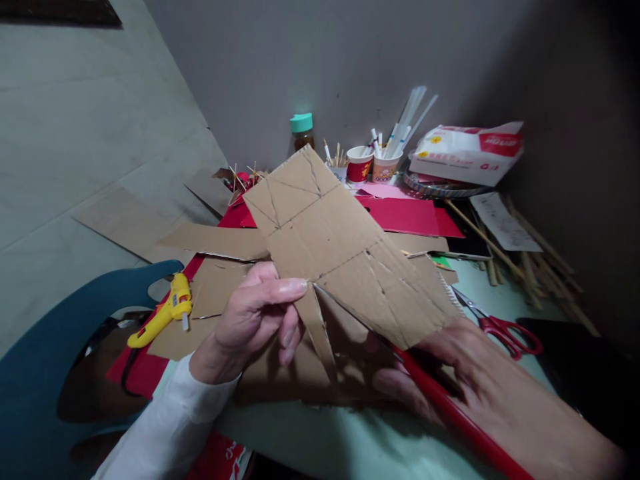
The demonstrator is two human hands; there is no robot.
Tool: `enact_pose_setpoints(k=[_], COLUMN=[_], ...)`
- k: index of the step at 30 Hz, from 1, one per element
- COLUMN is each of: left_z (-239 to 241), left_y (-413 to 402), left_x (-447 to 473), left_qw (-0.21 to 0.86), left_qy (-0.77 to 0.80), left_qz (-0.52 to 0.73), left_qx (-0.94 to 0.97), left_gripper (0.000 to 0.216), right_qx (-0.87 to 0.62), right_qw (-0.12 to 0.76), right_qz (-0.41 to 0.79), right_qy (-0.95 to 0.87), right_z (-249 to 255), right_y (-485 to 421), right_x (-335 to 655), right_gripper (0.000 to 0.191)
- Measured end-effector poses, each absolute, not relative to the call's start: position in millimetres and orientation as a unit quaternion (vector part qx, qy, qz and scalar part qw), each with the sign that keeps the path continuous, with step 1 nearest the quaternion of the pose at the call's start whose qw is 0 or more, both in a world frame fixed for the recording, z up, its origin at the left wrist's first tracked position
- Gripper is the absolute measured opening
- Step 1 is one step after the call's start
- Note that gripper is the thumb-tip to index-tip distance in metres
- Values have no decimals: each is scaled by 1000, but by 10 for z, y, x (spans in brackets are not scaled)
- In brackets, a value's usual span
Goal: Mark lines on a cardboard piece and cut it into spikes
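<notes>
My left hand [255, 310] pinches a brown cardboard piece [325, 233] between thumb and fingers at its left edge. Pencil lines and crossed triangles mark the cardboard, which is held tilted above the table. My right hand [465, 373] is closed around the red handle of a pair of scissors [450, 403]. The blades lie along the lower edge of the cardboard, their tips close to my left thumb. A narrow cardboard strip [319, 330] hangs down from the cut there. Part of the scissors and some right fingers are hidden.
A yellow glue gun [167, 310] lies at the left beside a blue chair [100, 307]. Another pair of red-handled scissors [507, 333] rests at the right. Behind stand paper cups [360, 165] with straws, a teal-lidded jar [301, 127], a tissue pack [467, 153] and sticks [540, 253].
</notes>
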State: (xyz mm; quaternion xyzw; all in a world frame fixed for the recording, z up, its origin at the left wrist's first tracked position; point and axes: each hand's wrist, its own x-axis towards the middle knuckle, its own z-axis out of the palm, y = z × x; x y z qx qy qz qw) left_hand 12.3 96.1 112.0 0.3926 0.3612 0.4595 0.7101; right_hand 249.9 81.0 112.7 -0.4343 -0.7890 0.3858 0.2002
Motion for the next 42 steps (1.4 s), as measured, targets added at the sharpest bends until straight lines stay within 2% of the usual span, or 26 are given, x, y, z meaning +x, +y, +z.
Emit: enact_pose_setpoints(k=[7,15,19,24,27,31,33,35,37,42], left_z=[1114,1116,1108,1068,1004,972,1008,1063,1111,1124], left_y=[962,975,986,984,959,936,960,1012,1075,1142], left_x=[133,130,148,177,180,160,136,106,81,80], left_qw=[707,704,687,650,576,384,354,394,462,544], left_qy=[361,366,376,399,441,515,512,474,424,405], left_qz=[468,466,473,491,499,456,501,595,649,621], left_qx=[389,391,404,422,474,616,601,516,431,394], left_gripper=[39,46,45,41,44,50,46,43,42,40], right_qx=[-438,-421,-418,-413,-416,-452,-467,-470,-456,-428], right_qw=[194,248,248,216,201,147,109,88,108,175], right_qz=[371,340,320,359,373,373,365,359,364,398], right_qy=[-796,-803,-813,-809,-805,-797,-798,-802,-805,-792], right_z=[1112,1121,1098,1113,1117,1083,1063,1059,1075,1131], right_y=[793,754,744,767,771,753,749,755,769,784], right_x=[2469,2400,2449,2473,2477,2471,2462,2459,2468,2485], right_gripper=[49,47,36,27,24,29,32,31,29,31])
